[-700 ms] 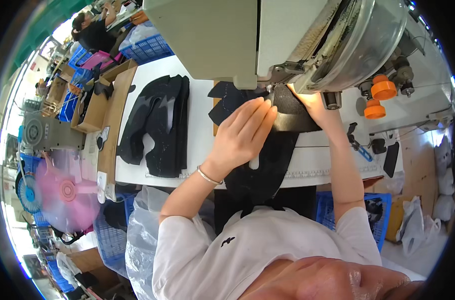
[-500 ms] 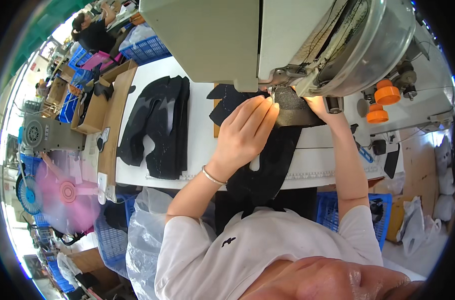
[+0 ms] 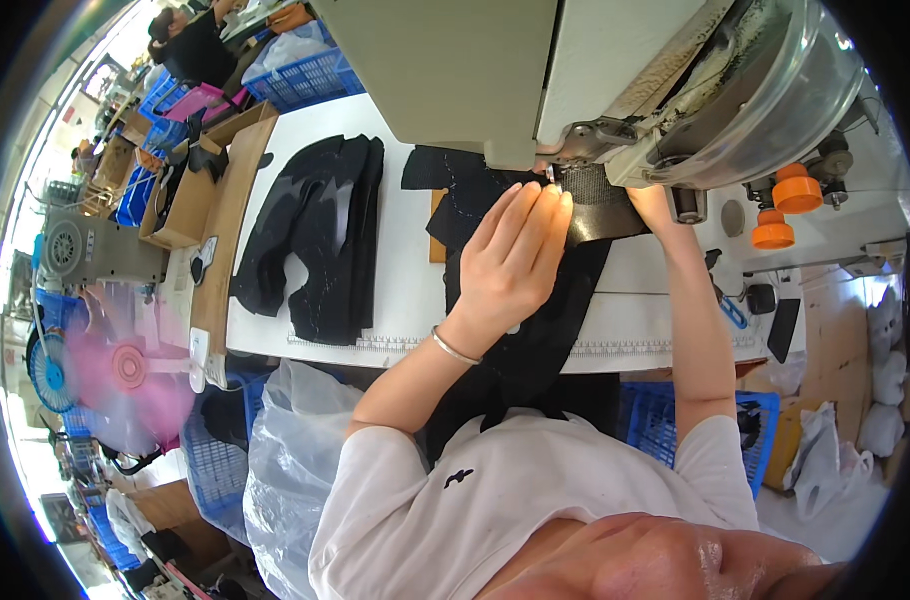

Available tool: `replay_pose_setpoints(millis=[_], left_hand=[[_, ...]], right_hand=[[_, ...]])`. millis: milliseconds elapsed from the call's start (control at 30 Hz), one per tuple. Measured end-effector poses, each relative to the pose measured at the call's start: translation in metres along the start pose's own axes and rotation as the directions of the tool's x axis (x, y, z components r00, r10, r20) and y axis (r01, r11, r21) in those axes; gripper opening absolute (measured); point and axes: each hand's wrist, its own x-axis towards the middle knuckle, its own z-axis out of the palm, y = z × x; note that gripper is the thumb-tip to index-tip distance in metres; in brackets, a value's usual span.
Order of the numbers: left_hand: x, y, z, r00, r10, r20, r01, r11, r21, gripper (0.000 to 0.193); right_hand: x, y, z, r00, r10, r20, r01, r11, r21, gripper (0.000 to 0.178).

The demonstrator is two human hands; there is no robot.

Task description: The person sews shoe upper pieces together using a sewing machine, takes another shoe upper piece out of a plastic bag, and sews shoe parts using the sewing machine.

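Under the head of a sewing machine [image 3: 455, 70] lies a black fabric piece [image 3: 565, 300], hanging over the table's front edge toward my lap. A grey mesh piece with a shiny dark border [image 3: 593, 212] is beside the needle area. My left hand [image 3: 515, 245] rests on the black fabric, its fingers stretched out, tips close to the needle. At the mesh piece's right edge is my right hand [image 3: 658, 212]; the machine hides most of its fingers. Left of the work, a stack of curved black fabric pieces [image 3: 320, 240] lies on the white table [image 3: 400, 290].
Orange knobs [image 3: 797, 188] stick out at the machine's right. A blue-handled tool [image 3: 732, 312] lies on the right of the table. Blue baskets [image 3: 647, 420] and a clear plastic bag [image 3: 295, 450] are below the front edge. A pink fan [image 3: 130, 367] spins at left; a co-worker [image 3: 197, 48] sits beyond.
The view has shifted slightly. My left hand's fingers have straightened and lie flatter beside the needle. The black fabric and mesh piece have turned a little under the machine.
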Motion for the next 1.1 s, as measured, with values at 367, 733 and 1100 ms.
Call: replay_pose_setpoints(millis=[367,733,1100], left_hand=[[-0.008,0.003,0.006,0.995,0.071,-0.071,-0.068,0.997,0.04,0.023],[-0.007,-0.005,0.015,0.988,0.065,-0.142,-0.067,0.998,-0.008,0.024],[-0.002,-0.011,0.018,0.981,0.148,-0.124,-0.142,0.988,0.058,0.031]], right_hand=[[-0.008,-0.004,-0.008,0.98,0.09,0.178,-0.136,0.953,0.272,0.019],[-0.004,0.008,-0.009,0.97,0.13,0.207,-0.179,0.954,0.24,0.019],[-0.016,0.05,0.012,0.987,0.134,0.089,-0.152,0.957,0.246,0.023]])
